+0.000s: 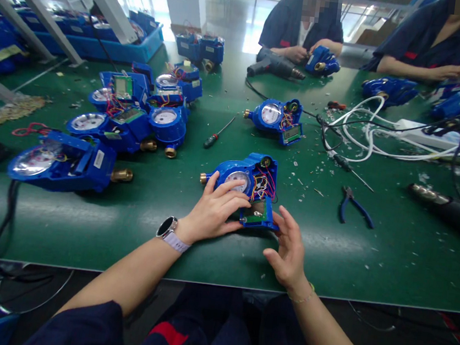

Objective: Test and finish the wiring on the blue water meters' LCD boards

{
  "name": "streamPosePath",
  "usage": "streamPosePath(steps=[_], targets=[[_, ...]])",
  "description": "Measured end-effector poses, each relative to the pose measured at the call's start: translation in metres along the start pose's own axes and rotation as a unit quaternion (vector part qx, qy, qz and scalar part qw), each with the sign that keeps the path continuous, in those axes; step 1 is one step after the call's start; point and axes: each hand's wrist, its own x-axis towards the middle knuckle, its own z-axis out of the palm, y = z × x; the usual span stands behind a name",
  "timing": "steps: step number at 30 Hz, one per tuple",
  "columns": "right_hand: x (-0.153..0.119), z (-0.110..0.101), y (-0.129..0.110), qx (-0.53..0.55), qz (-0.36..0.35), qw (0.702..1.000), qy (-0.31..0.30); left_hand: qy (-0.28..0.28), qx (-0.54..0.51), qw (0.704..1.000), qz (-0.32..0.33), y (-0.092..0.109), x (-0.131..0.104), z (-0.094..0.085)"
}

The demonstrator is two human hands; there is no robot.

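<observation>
A blue water meter lies in front of me, its wiring compartment uncovered and red, yellow and dark wires showing. Its hinged display cover hangs toward me, with a green circuit board inside. My left hand rests over the meter with fingers stretched across the dial, and its thumb is by the cover's left edge. Just right of the cover is my right hand, fingers apart and holding nothing; its fingertips are close to the cover's right side, and I cannot tell whether they touch.
Several blue meters crowd the left; another meter lies ahead. Around are a screwdriver, blue-handled pliers, heat guns and white cables with a power strip. Two people work across the green table.
</observation>
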Motion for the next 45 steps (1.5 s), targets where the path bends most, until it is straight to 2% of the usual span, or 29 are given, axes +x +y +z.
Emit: streamPosePath(steps=[6,12,16,22,27,33,36,41,45], targets=[[0.017,0.015,-0.026,-0.002,-0.078,0.996,-0.038,-0.003,-0.040,0.998,-0.043,-0.003,-0.003,0.001],[0.037,0.032,-0.051,-0.057,-0.177,0.977,-0.106,0.046,-0.081,0.994,-0.060,-0.003,-0.005,0.005],[0.038,0.039,-0.055,-0.082,-0.219,0.964,-0.126,0.040,-0.082,0.994,-0.059,-0.003,-0.005,0.004],[0.030,0.036,-0.055,-0.095,-0.238,0.959,-0.121,0.033,-0.067,0.996,-0.057,-0.004,-0.006,0.003],[0.020,0.032,-0.049,-0.113,-0.222,0.966,-0.075,0.049,-0.061,0.996,-0.051,-0.006,-0.005,0.006],[0.010,0.023,-0.032,-0.163,-0.128,0.978,0.016,0.034,-0.067,0.996,-0.051,-0.007,-0.006,0.003],[0.006,0.021,-0.027,-0.173,-0.101,0.979,0.020,0.030,-0.081,0.995,-0.046,-0.005,-0.007,0.002],[0.004,0.024,-0.026,-0.169,-0.096,0.981,-0.001,0.047,-0.073,0.993,-0.077,0.005,-0.004,0.003],[0.007,0.027,-0.026,-0.166,-0.086,0.982,0.012,0.042,-0.096,0.991,-0.081,0.012,-0.004,0.001]])
